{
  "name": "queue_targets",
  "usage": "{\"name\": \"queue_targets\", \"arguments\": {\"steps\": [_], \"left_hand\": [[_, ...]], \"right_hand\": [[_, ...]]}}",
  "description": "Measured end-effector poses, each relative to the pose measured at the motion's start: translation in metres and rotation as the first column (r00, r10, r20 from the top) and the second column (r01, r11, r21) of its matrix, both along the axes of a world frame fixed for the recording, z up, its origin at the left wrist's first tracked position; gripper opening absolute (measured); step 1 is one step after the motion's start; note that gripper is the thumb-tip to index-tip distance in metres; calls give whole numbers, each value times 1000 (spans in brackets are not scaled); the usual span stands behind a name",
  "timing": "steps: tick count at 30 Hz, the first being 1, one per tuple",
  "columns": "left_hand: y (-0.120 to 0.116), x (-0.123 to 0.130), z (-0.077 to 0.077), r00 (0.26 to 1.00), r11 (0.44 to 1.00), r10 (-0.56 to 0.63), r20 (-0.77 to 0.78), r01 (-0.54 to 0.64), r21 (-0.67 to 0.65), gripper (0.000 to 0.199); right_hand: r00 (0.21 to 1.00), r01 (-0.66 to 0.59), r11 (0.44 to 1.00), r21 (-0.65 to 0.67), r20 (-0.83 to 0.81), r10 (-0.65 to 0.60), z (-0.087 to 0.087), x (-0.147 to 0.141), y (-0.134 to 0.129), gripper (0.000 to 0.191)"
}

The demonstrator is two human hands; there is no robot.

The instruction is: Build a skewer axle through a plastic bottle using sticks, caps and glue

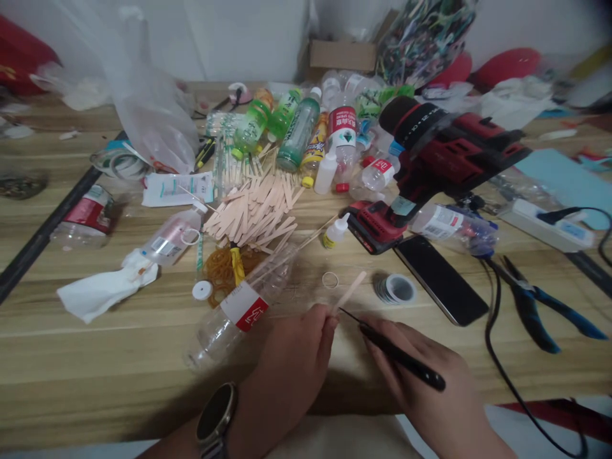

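Note:
My left hand (306, 344), with a watch on its wrist, pinches a flat wooden craft stick (352, 289) whose rounded far end points up and right. My right hand (425, 370) grips a slim black-handled tool (401, 357). Its thin dark tip reaches the stick beside my left fingertips; whether it is a blade or a point is too small to tell. Just beyond lie a thin pale ring (329, 280) and a roll of grey wire or solder (394, 289). A clear plastic bottle (215, 325) with a red and white label lies left of my left hand.
Behind are a heap of craft sticks (255, 210), rubber bands (217, 271), a small glue bottle (336, 232) and several drink bottles (299, 131). A red and black cordless drill (444, 153) stands right of centre, near a phone (442, 279), pliers (530, 299) and a black cable (492, 344).

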State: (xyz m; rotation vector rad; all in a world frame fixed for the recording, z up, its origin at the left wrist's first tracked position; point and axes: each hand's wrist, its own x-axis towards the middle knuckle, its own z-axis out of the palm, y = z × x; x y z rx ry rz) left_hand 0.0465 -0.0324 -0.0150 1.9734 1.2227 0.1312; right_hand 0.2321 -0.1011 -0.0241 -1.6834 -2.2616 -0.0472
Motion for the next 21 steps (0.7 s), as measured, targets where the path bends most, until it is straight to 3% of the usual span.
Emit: {"name": "queue_targets", "arguments": {"steps": [11,13,14,16,18,19,21], "left_hand": [[2,-2,-3,997,998,50,53,-52,30,34],[5,-2,-3,982,995,95,163,-91,-29,35],[8,-3,-3,965,987,129,227,-103,-123,35],[16,-3,-1,916,907,243,320,-97,-410,35],[24,-3,2,864,757,376,334,-79,-648,27],[28,-3,3,839,694,430,334,-71,-717,25],[32,-5,6,802,620,497,330,-61,-782,23]], "right_hand": [[995,-43,996,73,90,37,7,-4,7,26],[996,-46,997,67,83,40,11,-5,12,30],[996,-40,998,50,81,36,12,-6,15,33],[996,-26,1000,-3,90,26,16,-5,23,37],[995,-7,998,-58,102,13,19,-3,30,38],[994,3,997,-82,108,6,22,-2,33,38],[992,23,991,-129,127,-6,26,0,38,35]]}}
